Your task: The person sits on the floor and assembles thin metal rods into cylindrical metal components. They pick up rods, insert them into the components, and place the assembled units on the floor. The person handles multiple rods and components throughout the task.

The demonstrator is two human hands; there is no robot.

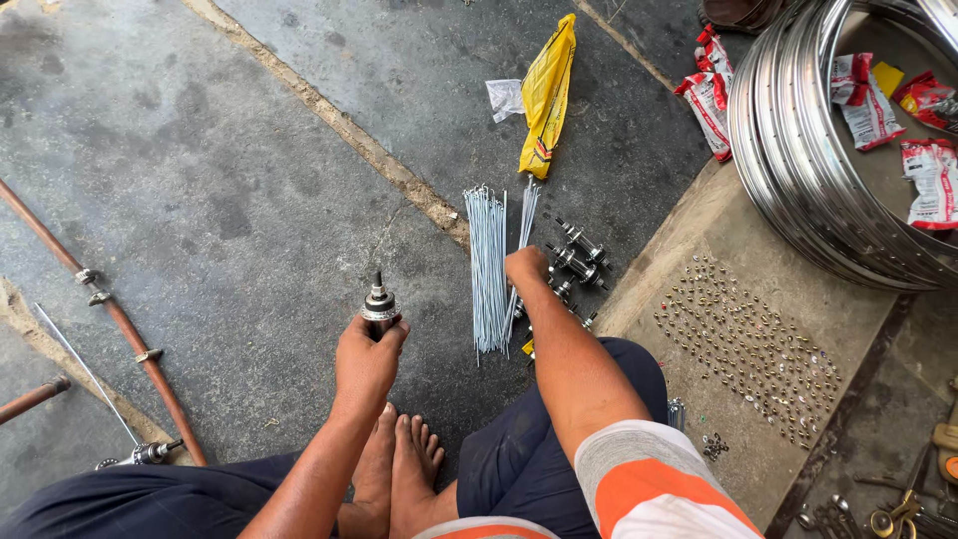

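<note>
Bare feet (399, 464) are tucked below; a hub (380, 307) is gripped upright in the closed left hand (367, 359), while spokes (487, 268) are pinched by the right hand (526, 268), best drawn out singly.

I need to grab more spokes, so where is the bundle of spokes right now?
In the head view, the bundle of spokes lies on the stone floor at centre, just left of the right hand, below the yellow packet.

The person wears a short-sleeved shirt with white, grey and orange bands (639, 479) and dark navy trousers (519, 459). Forearms, both hands and the feet (394, 464) are bare.
</note>
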